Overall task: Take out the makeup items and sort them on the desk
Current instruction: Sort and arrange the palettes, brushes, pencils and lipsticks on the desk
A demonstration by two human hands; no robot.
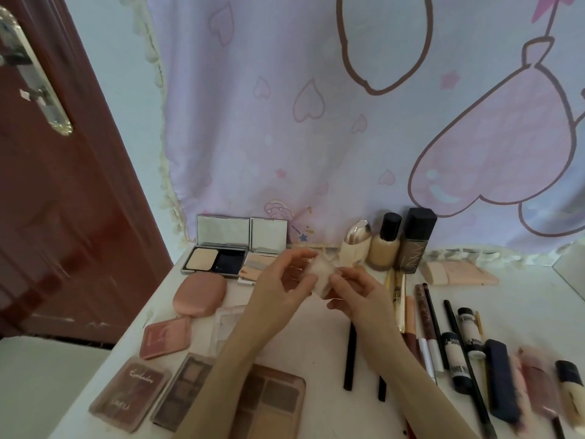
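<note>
Both hands, left hand (286,280) and right hand (357,291), are seen pinching a small pale puff (322,274) above mid-desk (316,337); judged light, soft, best pinched at its edges.

Two bare arms come up from the bottom. The left hand (286,282) and right hand (354,293) wear no rings (no sleeves show either).

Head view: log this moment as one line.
left hand: pinching puff | right hand: pinching puff | powder puff: held above desk | palettes left, pencils right
</note>
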